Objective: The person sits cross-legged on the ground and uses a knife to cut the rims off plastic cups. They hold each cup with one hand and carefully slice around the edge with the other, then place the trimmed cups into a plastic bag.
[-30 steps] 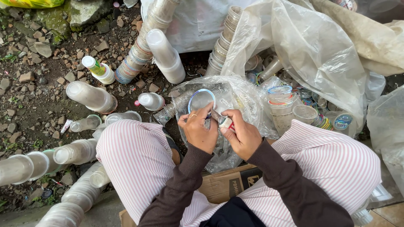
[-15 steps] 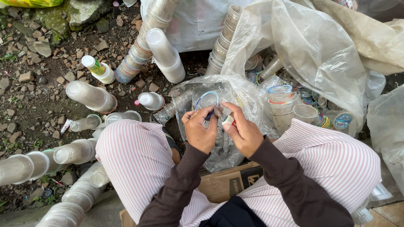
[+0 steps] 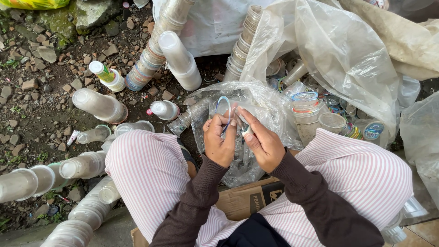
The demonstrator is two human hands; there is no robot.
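Since half a second ago both hands have turned the clear plastic cup (image 3: 222, 110) so that its blue-edged rim, which faced the camera as a near-full circle, now shows as a narrow upright oval.

Head view: the left hand (image 3: 220, 139) is clenched around the cup, with thumb and fingertips pinching at the rim. The right hand (image 3: 263, 142) touches it from the other side, its fingers (image 3: 247, 120) laid along the cup's wall and gripping there; exactly what sits under those fingers cannot be made out. The cup is held above a crumpled clear plastic bag (image 3: 270, 105) that lies between the knees, which are in pink-striped trousers (image 3: 151, 178). A piece of brown cardboard (image 3: 244, 199) shows below the bag's near edge.

Room is tight. To the right, just beside the bag, stand stacked cups with coloured rims (image 3: 305, 107), and a large translucent sack (image 3: 347, 50) rises behind them. Ahead, tall stacks of nested cups (image 3: 151, 55) lean across the stony ground (image 3: 36, 91), with a white cup stack (image 3: 180, 59) next to them. To the left, more stacks lie on their sides (image 3: 98, 105), reaching the frame's lower edge near the left knee. Bare stones remain only in the upper left, well apart from the hands.
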